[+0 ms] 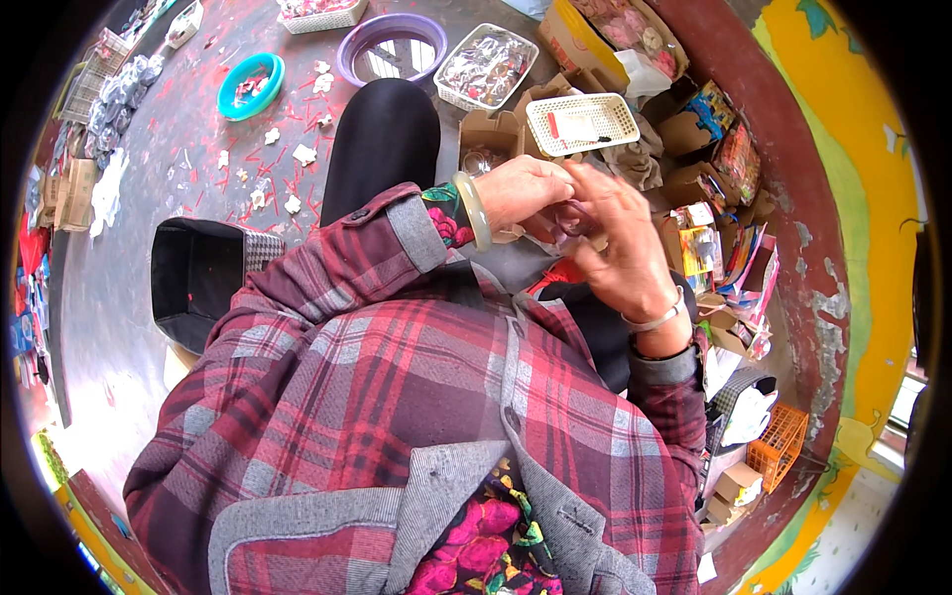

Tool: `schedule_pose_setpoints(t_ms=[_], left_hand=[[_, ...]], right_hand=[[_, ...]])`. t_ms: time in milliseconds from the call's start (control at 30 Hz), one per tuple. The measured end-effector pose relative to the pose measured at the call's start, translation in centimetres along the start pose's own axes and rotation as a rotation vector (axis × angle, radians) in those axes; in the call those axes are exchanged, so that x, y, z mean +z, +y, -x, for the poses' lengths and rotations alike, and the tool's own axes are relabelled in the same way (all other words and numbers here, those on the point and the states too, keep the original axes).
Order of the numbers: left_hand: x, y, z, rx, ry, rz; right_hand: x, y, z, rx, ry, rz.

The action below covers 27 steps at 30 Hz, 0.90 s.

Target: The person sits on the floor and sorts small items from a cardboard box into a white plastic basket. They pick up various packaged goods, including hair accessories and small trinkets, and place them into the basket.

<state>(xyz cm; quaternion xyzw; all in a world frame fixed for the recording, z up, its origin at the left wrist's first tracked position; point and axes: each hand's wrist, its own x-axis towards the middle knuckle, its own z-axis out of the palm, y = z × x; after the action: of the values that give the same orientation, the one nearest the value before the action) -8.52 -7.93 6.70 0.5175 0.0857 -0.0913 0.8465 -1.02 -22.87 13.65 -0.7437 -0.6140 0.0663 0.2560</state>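
My two hands meet in front of my chest, over the lap. Between them is a small pinkish-purple, see-through thing [572, 220], too small and too covered by fingers to name. My left hand [518, 190], with a pale bangle at its wrist, has its fingers closed in a pinch at the fingertips of the other hand. My right hand [625, 238] curls its thumb and fingers around the purplish thing. Just beyond the hands stands a cream plastic basket [585, 102] with a red item and a small dark item in it.
A white basket [441, 87] of small packed pieces and a purple basin [436, 38] of water stand ahead. Further left is a teal bowl [277, 89]. Opened cardboard boxes [684, 134] line the right wall. A black bin [164, 309] sits at my left; scraps litter the floor.
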Motion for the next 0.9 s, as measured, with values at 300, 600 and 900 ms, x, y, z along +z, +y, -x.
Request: schedule_pose_setpoints(t_ms=[300, 600, 900], left_hand=[[0.1, 1.4, 0.4, -0.041, 0.153, -0.003], [0.0, 0.4, 0.5, 0.077, 0.067, -0.045], [0.0, 0.1, 0.3, 0.098, 0.05, -0.066]], right_hand=[[-1.3, 0.5, 0.8, 0.116, 0.312, -0.083], [1.1, 1.2, 0.5, 0.059, 0.406, 0.061], [0.7, 1.1, -0.1, 0.015, 0.284, 0.159]])
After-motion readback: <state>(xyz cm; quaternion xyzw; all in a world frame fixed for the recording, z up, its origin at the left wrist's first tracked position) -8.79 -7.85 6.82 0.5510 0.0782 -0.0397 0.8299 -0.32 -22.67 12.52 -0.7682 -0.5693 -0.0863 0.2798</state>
